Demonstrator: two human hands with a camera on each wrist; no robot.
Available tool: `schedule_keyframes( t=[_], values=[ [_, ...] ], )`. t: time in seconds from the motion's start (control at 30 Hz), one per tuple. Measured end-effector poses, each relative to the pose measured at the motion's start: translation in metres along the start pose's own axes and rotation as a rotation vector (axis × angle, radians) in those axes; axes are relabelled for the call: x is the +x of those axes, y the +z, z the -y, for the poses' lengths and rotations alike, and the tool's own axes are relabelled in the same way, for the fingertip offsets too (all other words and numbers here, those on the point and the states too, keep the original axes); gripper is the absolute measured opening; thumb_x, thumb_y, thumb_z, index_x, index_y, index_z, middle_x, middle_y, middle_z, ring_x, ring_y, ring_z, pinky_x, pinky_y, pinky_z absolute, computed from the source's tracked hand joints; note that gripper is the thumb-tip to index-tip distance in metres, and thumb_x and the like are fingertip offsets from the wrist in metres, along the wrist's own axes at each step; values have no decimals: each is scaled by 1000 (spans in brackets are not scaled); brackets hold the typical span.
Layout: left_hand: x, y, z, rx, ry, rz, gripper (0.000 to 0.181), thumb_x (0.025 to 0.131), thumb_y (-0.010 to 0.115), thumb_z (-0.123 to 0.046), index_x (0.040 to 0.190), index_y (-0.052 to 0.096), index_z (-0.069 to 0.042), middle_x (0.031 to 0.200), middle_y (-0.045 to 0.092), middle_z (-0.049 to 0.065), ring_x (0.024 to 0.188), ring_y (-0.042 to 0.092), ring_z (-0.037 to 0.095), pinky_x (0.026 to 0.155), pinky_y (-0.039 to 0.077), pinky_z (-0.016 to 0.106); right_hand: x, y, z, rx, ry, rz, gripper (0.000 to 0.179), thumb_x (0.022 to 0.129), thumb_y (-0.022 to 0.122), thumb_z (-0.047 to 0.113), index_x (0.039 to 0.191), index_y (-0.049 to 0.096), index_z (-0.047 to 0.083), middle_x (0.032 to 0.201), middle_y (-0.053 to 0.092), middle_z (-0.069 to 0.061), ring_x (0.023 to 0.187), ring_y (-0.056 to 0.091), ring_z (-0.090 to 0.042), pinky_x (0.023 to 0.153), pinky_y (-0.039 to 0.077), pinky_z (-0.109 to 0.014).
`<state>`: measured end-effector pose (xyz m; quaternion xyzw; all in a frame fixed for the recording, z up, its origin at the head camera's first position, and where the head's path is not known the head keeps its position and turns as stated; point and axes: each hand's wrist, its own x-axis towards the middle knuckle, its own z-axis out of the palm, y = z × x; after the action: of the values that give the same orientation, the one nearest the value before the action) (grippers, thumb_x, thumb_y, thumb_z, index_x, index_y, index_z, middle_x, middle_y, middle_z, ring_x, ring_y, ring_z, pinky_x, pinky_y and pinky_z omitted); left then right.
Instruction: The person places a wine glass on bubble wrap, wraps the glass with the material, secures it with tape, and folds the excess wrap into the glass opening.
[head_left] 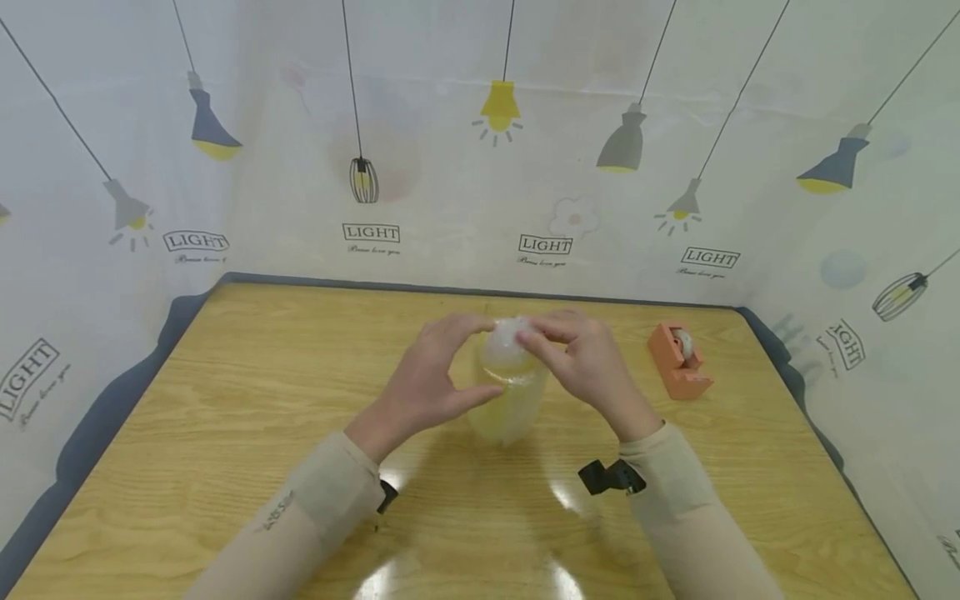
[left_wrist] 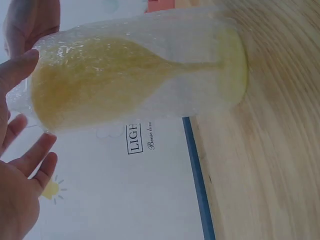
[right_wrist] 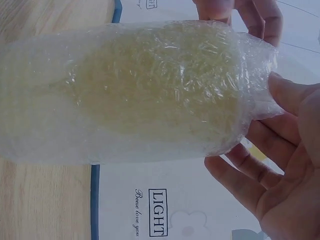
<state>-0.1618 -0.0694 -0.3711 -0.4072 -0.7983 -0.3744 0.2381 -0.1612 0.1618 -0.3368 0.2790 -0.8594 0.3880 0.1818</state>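
A yellowish stemmed wine glass [left_wrist: 100, 80] stands upright on the wooden table, wrapped all round in clear bubble wrap [right_wrist: 165, 100]. Its stem and foot show dimly through the layers. At the top, the wrap bunches into a loose end beyond the bowl. My left hand [head_left: 420, 379] curves round the upper left side of the wrapped glass, thumb at the front and fingers near the rim. On the other side, my right hand [head_left: 588, 367] pinches the gathered wrap at the top between thumb and fingers. The hands partly cover the glass's top in the head view.
An orange tape dispenser [head_left: 678, 367] with a roll of tape stands to the right of the glass. Behind the wooden table [head_left: 262, 367] and at its sides hangs a pale sheet [head_left: 442, 192] printed with lamps. A dark border runs along the table's far edge.
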Motion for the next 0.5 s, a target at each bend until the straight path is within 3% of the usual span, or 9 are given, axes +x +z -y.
schedule_keyframes(
  t=[0.2, 0.5],
  values=[
    [-3, 1, 4, 101, 152, -25, 81, 69, 98, -20, 138, 58, -4, 136, 63, 13, 122, 62, 31, 105, 52, 46, 1, -3, 1, -23, 11, 22, 19, 94, 75, 9, 110, 79, 0, 105, 78, -15, 100, 68, -32, 80, 59, -50],
    [-4, 2, 9, 157, 204, -21, 74, 66, 99, -20, 130, 65, -4, 131, 67, 12, 120, 64, 30, 103, 54, 45, 2, -4, 1, -42, 24, 67, 18, 95, 75, 10, 108, 80, 0, 102, 79, -15, 101, 67, -32, 79, 60, -50]
  ],
)
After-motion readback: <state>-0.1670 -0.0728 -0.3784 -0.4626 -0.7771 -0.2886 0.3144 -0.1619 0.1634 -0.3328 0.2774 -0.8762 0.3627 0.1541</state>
